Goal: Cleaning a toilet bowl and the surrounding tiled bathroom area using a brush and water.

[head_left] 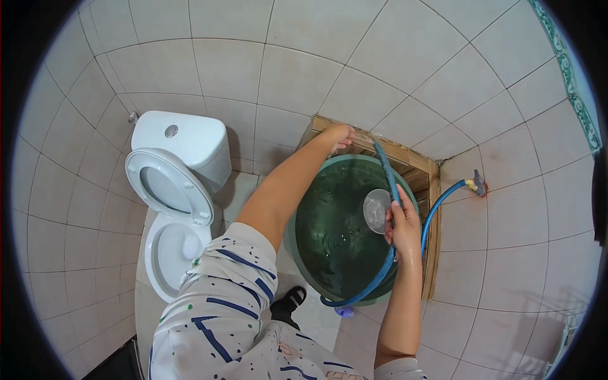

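Observation:
My right hand [404, 223] is wrapped round a blue hose [386, 166] above the right side of a large green tub [291, 244]. The tub holds water. From that hand the hose's free end points away toward the far wall. The rest of it loops down over the tub's near rim. Beyond the tub's far rim, my left hand [341, 137] is over a wooden frame [433, 259], left of the hose end. Its fingers are curled in, and what they hold, if anything, is hidden. A clear round plastic dipper [373, 212] sits in the tub beside my right hand.
A white toilet [180, 136] with its lid raised stands at the left. The hose runs to a tap [476, 183] on the right tiled wall. A small purple object [344, 311] lies on the floor by the tub, near my sandalled foot [293, 297].

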Tool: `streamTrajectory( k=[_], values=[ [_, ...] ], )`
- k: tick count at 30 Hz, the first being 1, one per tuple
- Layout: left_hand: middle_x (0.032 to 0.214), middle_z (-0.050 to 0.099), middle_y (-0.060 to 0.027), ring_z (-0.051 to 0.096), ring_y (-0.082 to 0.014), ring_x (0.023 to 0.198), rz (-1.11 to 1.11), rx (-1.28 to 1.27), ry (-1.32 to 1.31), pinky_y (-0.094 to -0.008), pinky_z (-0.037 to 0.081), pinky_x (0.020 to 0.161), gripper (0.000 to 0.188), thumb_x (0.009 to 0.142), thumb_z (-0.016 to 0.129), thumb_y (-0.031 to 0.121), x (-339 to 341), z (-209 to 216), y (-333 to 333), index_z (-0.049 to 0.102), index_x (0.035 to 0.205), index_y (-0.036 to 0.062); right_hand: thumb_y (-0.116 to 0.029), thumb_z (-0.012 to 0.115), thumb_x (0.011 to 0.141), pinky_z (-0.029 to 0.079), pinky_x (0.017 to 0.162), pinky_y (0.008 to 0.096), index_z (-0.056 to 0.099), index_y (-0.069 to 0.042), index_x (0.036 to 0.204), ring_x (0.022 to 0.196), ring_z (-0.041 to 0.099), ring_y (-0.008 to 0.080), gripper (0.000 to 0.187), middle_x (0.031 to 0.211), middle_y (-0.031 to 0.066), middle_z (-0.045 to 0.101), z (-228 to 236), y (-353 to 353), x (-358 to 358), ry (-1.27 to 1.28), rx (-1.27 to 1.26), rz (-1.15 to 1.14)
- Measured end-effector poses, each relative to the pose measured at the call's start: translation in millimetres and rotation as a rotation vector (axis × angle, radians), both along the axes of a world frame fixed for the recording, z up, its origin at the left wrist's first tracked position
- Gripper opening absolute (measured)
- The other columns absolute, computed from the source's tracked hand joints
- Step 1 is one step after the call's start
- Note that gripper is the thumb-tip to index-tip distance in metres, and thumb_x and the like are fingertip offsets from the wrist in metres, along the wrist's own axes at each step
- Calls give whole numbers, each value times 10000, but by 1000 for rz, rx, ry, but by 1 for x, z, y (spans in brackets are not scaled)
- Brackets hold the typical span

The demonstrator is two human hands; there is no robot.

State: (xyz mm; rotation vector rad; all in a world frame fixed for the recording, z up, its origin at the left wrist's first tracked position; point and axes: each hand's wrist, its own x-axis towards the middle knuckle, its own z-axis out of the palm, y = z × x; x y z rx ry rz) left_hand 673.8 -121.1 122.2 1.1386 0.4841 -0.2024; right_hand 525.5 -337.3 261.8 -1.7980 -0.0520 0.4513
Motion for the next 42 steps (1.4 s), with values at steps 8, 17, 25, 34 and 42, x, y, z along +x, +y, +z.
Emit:
streamTrajectory(
  k=[8,17,25,34,42],
  values=[
    [913,556,-64,493,-231,793,-110,397,-178,-393,364,780,226,739,435,165,-1,-33,37,540,921,82,-141,394,848,255,298,183,339,-120,1227,349,310,46,384,613,-6,414,-13,-11,6,43,13,-37],
    [1193,407,-95,352,-284,1125,-375,1418,119,-518,209,927,400,704,463,218,-50,-17,70,482,1094,131,-125,387,843,268,296,190,301,-119,1242,356,328,57,407,631,9,418,0,27,1,101,74,125],
    [1104,485,-121,428,-301,1054,-179,1273,-208,-471,299,881,432,699,529,259,-29,104,111,472,1090,85,-162,388,843,265,296,182,332,-76,1212,363,327,47,384,610,-6,421,144,51,43,-299,104,103],
    [1043,500,-169,471,-231,974,-175,799,-628,-321,380,819,407,750,532,227,-42,247,85,445,1083,8,-181,391,837,259,314,173,355,-40,1187,391,316,39,379,634,5,420,291,117,77,-692,302,173],
    [1180,381,-152,374,-329,1066,556,1668,-739,-437,309,863,454,746,498,291,-24,345,140,384,1112,49,-203,414,823,276,329,181,373,-29,1177,403,311,55,397,640,13,411,332,150,74,-760,66,322]
  ],
)
